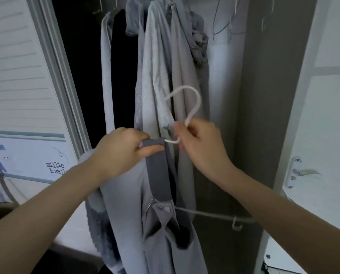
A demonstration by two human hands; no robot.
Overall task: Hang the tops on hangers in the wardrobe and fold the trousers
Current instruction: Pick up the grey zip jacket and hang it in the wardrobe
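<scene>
1. The left hand (121, 151) pinches the dark grey collar band of a grey zip-up top (157, 224), thumb below and fingers curled over the top edge of the band.
2. The right hand (200, 143) grips the neck of a white hanger (193, 107), fingers curled round the wire just below the hook (the hook curves up and to the left above the knuckles).
3. The top hangs down from the collar between the two forearms, in front of the open wardrobe; its zip shows just below the band, and one hanger arm (214, 215) sticks out to the right from under the fabric, with a small hook near its end.
4. Behind the hands, pale grey garments (165, 66) and a black garment (123, 66) hang in the wardrobe, with bare hangers (222, 20) to their right.
5. A white louvred door (17, 66) stands at the left; a white door with a lever handle (303, 172) at the right.
</scene>
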